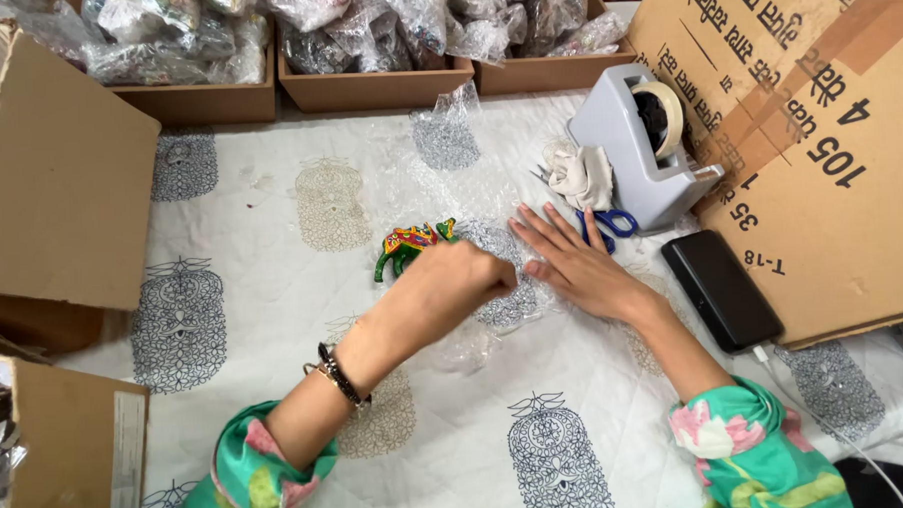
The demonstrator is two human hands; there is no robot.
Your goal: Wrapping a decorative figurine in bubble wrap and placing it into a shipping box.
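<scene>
We see left hand [452,279] closed, probably pinching bubble wrap [490,208] beside painted elephant figurine [407,246]; right hand [572,265] flat, pinning sheet. Figurine light, fragile: grip body. Wrap slippery.

White quilted cloth with grey block-printed motifs covering the tabletop [270,200], brown trays [376,88] of plastic-wrapped goods along the far edge, large cardboard boxes [59,178] at left and right, soft even daylight
</scene>
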